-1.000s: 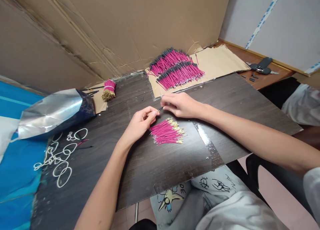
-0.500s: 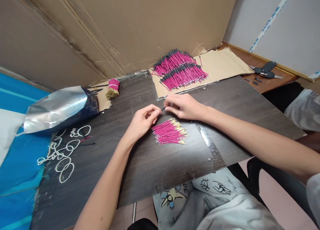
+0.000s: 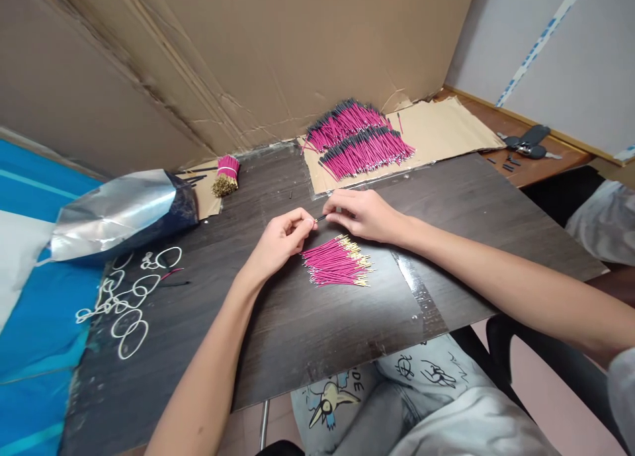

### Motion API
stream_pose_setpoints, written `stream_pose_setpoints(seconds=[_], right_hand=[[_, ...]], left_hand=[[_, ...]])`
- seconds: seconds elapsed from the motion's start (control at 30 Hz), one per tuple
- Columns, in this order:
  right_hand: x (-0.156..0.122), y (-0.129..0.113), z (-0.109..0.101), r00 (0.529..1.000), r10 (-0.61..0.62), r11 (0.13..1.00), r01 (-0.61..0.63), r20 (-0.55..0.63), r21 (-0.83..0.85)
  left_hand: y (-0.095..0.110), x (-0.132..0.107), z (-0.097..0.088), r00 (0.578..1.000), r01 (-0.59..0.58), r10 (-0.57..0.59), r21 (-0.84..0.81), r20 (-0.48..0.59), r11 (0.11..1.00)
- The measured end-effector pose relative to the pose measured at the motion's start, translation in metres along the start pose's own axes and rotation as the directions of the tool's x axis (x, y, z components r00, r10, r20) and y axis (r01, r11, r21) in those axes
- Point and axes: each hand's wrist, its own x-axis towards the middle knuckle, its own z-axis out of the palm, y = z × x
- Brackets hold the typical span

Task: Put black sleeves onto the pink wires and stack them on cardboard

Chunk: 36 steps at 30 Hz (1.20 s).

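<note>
Over the dark table my two hands meet fingertip to fingertip. My left hand (image 3: 280,241) is closed in a pinch on a wire, mostly hidden by the fingers. A short black sleeve (image 3: 321,218) bridges the small gap at the wire's end, and my right hand (image 3: 364,214) pinches its other end between thumb and fingers. Just below the hands lies a loose pile of pink wires (image 3: 332,263), gold terminals pointing right and thin silvery tips left.
Behind, pink wires with black sleeved ends (image 3: 364,148) lie in two rows on a cardboard sheet (image 3: 441,128). A banded wire bundle (image 3: 228,171), a silver bag (image 3: 114,211) and white rubber bands (image 3: 131,323) are on the left. Keys (image 3: 530,141) lie far right, near another person.
Both hands stay almost in place. The gold tip visible between the fingers earlier is now barely seen, with the black sleeve close against my left fingertips.
</note>
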Motion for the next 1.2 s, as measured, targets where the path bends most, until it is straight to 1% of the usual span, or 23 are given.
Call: stream_pose_setpoints(seconds=[0.17, 0.33, 0.4, 0.47, 0.53, 0.6, 0.67, 0.7, 0.8, 0.9, 1.0, 1.13, 1.2], right_hand=[[0.000, -0.001, 0.000, 1.000, -0.024, 1.000, 0.024, -0.011, -0.003], [0.000, 0.000, 0.000, 1.000, -0.023, 1.000, 0.023, -0.002, -0.001], [0.001, 0.001, 0.000, 1.000, 0.002, 0.999, -0.001, -0.007, 0.047], [0.002, 0.002, 0.001, 0.998, 0.069, 0.986, -0.067, -0.007, 0.154], [0.003, 0.002, 0.003, 0.986, 0.166, 0.933, -0.165, 0.024, 0.320], [0.005, 0.003, 0.005, 0.968, 0.239, 0.842, -0.248, 0.081, 0.479], [0.006, 0.004, 0.006, 0.952, 0.277, 0.764, -0.299, 0.129, 0.572], [0.006, 0.004, 0.006, 0.946, 0.289, 0.738, -0.317, 0.146, 0.595], [0.006, 0.006, 0.005, 0.930, 0.307, 0.692, -0.363, 0.201, 0.624], [0.007, 0.007, 0.002, 0.914, 0.317, 0.666, -0.405, 0.255, 0.626], [0.008, 0.006, -0.001, 0.904, 0.317, 0.662, -0.429, 0.289, 0.615], [0.009, 0.001, -0.005, 0.894, 0.296, 0.674, -0.444, 0.336, 0.591], [0.009, 0.000, -0.004, 0.896, 0.299, 0.681, -0.442, 0.329, 0.585]], left_hand=[[-0.002, 0.001, -0.002, 0.999, 0.016, -0.014, -0.062, 0.042, 0.998], [-0.003, 0.002, -0.001, 0.998, 0.021, -0.018, -0.055, 0.054, 0.998], [-0.003, 0.002, 0.000, 0.999, 0.019, -0.017, -0.043, 0.045, 0.999], [-0.004, 0.002, 0.002, 1.000, 0.018, -0.017, -0.032, 0.021, 0.999], [-0.005, 0.004, 0.003, 1.000, 0.024, -0.024, -0.043, 0.001, 0.999], [-0.006, 0.005, 0.004, 0.999, 0.034, -0.035, -0.065, -0.012, 0.997], [-0.006, 0.006, 0.004, 0.999, 0.032, -0.034, -0.077, -0.019, 0.997], [-0.006, 0.006, 0.005, 0.999, 0.027, -0.028, -0.079, -0.020, 0.997], [-0.006, 0.005, 0.005, 1.000, 0.001, -0.002, -0.078, -0.010, 0.997], [-0.004, 0.003, 0.004, 1.000, -0.024, 0.024, -0.053, -0.004, 0.998], [-0.004, 0.001, 0.003, 0.999, -0.050, 0.050, -0.002, -0.013, 0.999], [-0.004, 0.001, 0.002, 0.994, -0.090, 0.095, 0.079, -0.058, 0.993], [-0.005, 0.002, 0.002, 0.991, -0.101, 0.110, 0.114, -0.077, 0.988]])
